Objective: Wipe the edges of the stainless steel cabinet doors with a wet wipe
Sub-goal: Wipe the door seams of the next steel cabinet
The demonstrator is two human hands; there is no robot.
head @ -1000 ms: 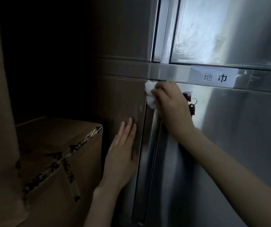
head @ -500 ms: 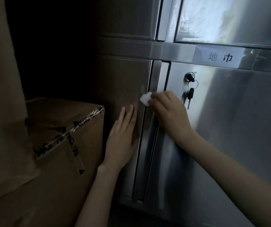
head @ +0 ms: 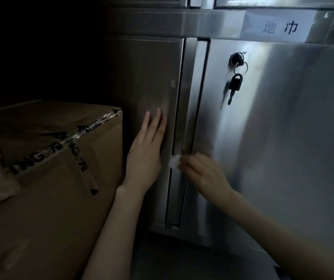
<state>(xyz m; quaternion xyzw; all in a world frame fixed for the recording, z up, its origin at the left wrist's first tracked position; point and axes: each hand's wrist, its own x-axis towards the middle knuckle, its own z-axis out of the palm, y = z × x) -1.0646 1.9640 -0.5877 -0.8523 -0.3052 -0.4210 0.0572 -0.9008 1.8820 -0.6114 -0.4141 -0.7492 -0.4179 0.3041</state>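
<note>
Two lower stainless steel cabinet doors meet at a vertical gap in the middle of the view. My right hand point(head: 204, 174) pinches a crumpled white wet wipe point(head: 174, 161) against the left edge strip of the right door point(head: 283, 138), a little below mid-height. The hand is motion-blurred. My left hand point(head: 147, 152) lies flat with straight fingers on the left door point(head: 150, 77), just left of the gap. The wipe is mostly hidden by my fingers.
A taped cardboard box point(head: 47, 168) stands close against the left door. A key with a second key on a ring point(head: 236, 77) hangs from the right door's lock. A paper label point(head: 279, 27) is stuck on the rail above. The floor below is dark.
My right hand has slid the wipe down the right door's edge from its top corner to below mid-height. The view has tilted downward. My left hand stays flat on the left door.
</note>
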